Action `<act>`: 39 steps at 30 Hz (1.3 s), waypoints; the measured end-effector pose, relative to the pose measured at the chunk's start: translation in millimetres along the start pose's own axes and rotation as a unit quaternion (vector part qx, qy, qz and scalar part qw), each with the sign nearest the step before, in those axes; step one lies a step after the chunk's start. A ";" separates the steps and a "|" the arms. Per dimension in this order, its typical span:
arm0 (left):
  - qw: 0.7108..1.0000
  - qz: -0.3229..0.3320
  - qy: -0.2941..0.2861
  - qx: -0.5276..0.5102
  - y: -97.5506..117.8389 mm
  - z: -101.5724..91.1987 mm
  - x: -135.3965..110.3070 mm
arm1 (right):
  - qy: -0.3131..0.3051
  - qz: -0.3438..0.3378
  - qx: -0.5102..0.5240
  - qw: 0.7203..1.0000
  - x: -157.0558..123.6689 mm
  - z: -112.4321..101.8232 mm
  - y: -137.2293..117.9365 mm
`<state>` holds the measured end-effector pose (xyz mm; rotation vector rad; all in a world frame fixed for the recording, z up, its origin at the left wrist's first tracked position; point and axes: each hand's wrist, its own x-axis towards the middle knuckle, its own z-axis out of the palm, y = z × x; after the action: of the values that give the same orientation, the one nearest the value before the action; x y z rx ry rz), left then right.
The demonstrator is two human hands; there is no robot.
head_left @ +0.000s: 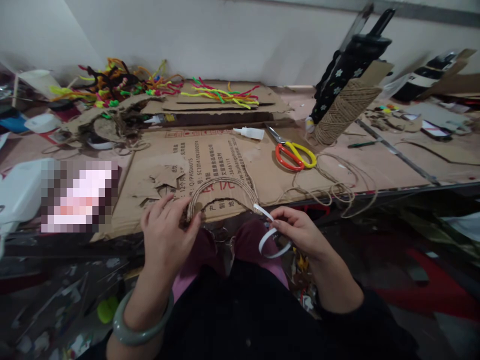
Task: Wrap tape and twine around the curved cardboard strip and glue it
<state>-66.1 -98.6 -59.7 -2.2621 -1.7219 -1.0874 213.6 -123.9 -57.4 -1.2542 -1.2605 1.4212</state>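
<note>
Right fingers (283, 228) pinch white strip (264, 212) (curled) at twine arch (225, 181).

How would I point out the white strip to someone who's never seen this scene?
Start at the cardboard sheet on the table and find the brown cord arch near its front edge. At the arch's right end, the person's right hand pinches the white strip. Unlike the white bottle farther back, it's a narrow band curling into a loop.
</note>
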 end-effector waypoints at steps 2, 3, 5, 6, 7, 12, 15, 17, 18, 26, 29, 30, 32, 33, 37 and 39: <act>1.000 0.006 0.006 -0.005 0.3 -0.1 -1.5 | 0.010 0.014 -0.001 1.000 1.6 0.0 2.4; 1.000 0.010 0.009 -0.007 0.3 -0.4 -2.5 | 0.013 0.021 0.000 1.000 2.4 0.5 3.3; 1.000 0.016 0.014 -0.010 0.5 -1.6 -4.7 | 0.010 0.031 0.006 0.999 3.5 1.8 4.3; 1.000 0.018 0.017 -0.013 0.7 -2.3 -5.8 | 0.009 0.035 0.012 0.999 3.7 2.5 4.5; 1.000 0.018 0.018 -0.015 1.2 -3.1 -7.0 | 0.007 0.037 0.021 0.999 3.6 3.1 4.6; 0.999 0.031 0.021 -0.023 7.2 -6.8 -11.5 | 0.004 0.043 0.075 0.996 3.2 7.4 2.8; 0.999 0.031 0.018 -0.014 11.5 -8.5 -12.4 | 0.010 0.059 0.085 0.995 3.2 11.0 0.0; 0.999 0.026 0.014 -0.012 13.3 -9.2 -12.5 | 0.018 0.060 0.079 0.995 2.4 12.4 -2.7; 0.999 0.027 0.014 -0.013 13.7 -9.1 -12.5 | 0.020 0.056 0.071 0.996 1.8 12.7 -4.1; 0.997 0.034 0.033 -0.059 10.9 -4.3 -12.4 | 0.009 0.042 0.048 0.998 2.6 18.9 -6.9; 0.986 0.011 0.083 -0.142 11.0 -6.5 -20.9 | 0.032 0.023 0.078 0.996 3.1 20.0 -3.8; 0.976 -0.010 0.121 -0.183 11.8 -7.4 -25.5 | 0.050 0.015 0.093 0.994 2.6 19.5 -2.7; 0.935 -0.074 0.207 -0.277 14.5 -8.2 -35.6 | 0.087 -0.002 0.124 0.988 0.4 18.2 -0.6; 0.918 -0.115 0.181 -0.333 16.4 -7.7 -40.0 | 0.097 -0.010 0.136 0.986 -1.1 17.7 0.1; 0.812 -0.239 0.039 -0.530 23.5 0.5 -45.4 | 0.059 -0.023 0.155 0.986 -7.6 21.5 1.9; 0.785 -0.263 0.041 -0.560 25.7 6.1 -41.5 | 0.030 -0.016 0.158 0.987 -9.9 26.1 3.2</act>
<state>-45.2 -138.2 -80.0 -2.0344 -1.9882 -2.9117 189.3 -138.0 -59.3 -1.0485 -0.9648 1.4814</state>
